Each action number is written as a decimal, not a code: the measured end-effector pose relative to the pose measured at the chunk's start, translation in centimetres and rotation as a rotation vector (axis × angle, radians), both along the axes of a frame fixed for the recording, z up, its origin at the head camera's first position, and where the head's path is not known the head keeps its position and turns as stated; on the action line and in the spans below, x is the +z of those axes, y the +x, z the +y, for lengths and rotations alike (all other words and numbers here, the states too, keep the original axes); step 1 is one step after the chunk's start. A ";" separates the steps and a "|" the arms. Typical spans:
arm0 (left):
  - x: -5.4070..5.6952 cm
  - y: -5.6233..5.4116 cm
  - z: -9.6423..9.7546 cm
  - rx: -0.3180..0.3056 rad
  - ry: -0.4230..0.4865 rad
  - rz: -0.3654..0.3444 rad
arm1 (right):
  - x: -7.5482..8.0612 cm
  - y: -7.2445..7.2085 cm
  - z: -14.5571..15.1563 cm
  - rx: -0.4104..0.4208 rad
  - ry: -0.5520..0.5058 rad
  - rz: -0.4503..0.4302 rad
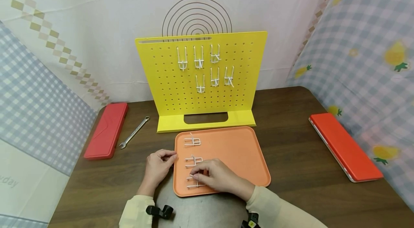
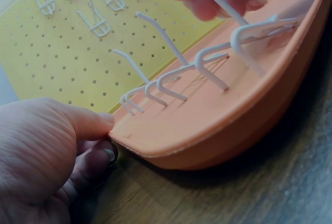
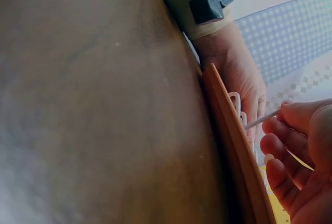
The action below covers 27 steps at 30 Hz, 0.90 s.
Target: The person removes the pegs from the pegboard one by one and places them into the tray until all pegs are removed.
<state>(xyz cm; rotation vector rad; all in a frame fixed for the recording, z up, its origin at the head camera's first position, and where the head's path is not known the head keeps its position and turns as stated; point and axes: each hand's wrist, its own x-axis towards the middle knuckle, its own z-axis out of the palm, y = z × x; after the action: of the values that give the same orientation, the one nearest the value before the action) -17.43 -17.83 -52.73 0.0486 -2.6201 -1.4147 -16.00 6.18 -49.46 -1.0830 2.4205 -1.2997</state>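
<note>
My left hand pinches the left rim of an orange tray, thumb on top in the left wrist view. Over the tray's near left part, my right hand pinches the upturned prong of a white wire pegboard hook between thumb and fingertips. That hook's frame sits low by the tray's near edge, partly hidden by the hand in the head view. Two more white hooks lie farther back along the left side, the middle hook and the far hook, their prongs pointing up.
Behind the tray stands a yellow pegboard with several white hooks hung on it. To the left lie a wrench and a red case. A flat red-orange case lies at the right. Patterned cloth surrounds the wooden table.
</note>
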 end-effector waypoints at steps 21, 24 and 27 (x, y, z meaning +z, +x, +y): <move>-0.1 0.0 0.1 0.005 -0.010 0.000 | 0.2 -3.4 -1.0 -0.172 -0.016 0.023; 0.0 0.0 0.0 0.002 -0.010 0.004 | 0.0 -3.6 -1.1 -0.187 0.000 0.034; 0.0 0.0 0.0 -0.002 -0.005 0.007 | -0.1 -3.7 -1.2 -0.197 0.012 0.034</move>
<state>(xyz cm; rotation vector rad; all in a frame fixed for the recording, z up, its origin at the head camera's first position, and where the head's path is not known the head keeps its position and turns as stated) -17.42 -17.88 -52.74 0.0404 -2.6193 -1.4061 -19.73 4.97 -49.56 -0.8893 2.6125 -1.3316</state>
